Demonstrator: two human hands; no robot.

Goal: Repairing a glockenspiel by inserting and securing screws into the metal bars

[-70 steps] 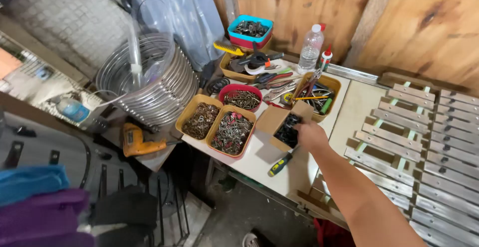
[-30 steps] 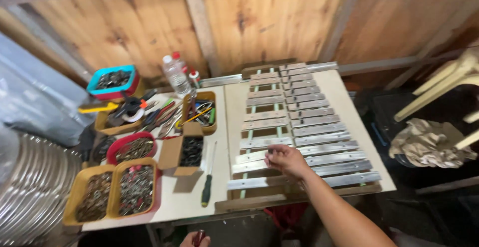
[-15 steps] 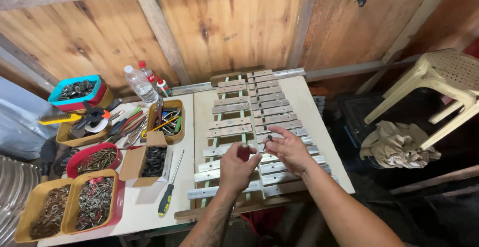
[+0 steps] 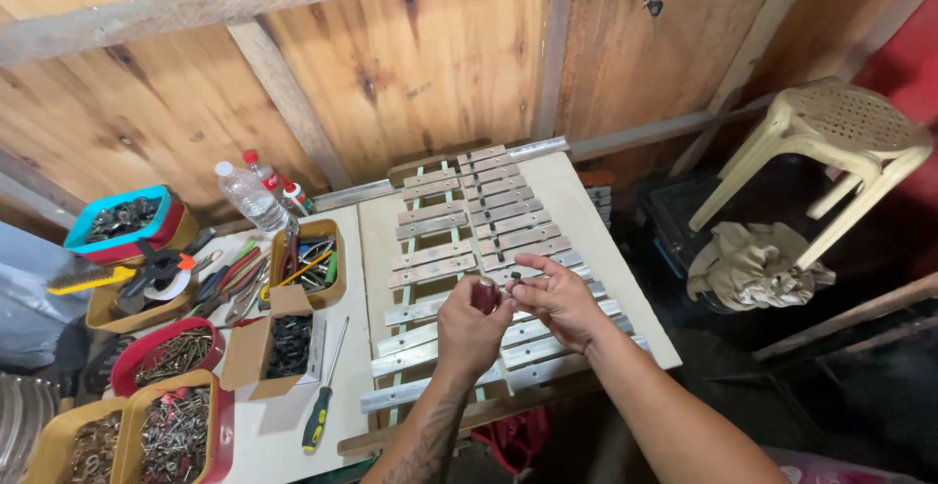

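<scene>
My left hand [image 4: 469,328] is closed around a dark red screwdriver handle [image 4: 485,294], held above the metal bars of a xylophone-like frame [image 4: 459,220] on the white table [image 4: 572,210]. Just to its right, my right hand [image 4: 555,298] pinches a small dark screw [image 4: 515,281] between thumb and fingers. The two hands almost touch over the bars. A small cardboard box of dark screws [image 4: 278,342] stands left of the frame, with a green-handled screwdriver [image 4: 320,406] lying beside it.
Trays of screws and nails [image 4: 147,416] sit at the front left. Behind them are tool trays [image 4: 293,269], a plastic bottle [image 4: 249,196] and a blue tub [image 4: 122,220]. A plastic stool [image 4: 831,147] and a crumpled cloth [image 4: 752,264] are at the right, by the wooden wall.
The view swung from the screw trays to the bar frame. My right hand came from the screw box to the bars; my left hand came up with the red handle and met it.
</scene>
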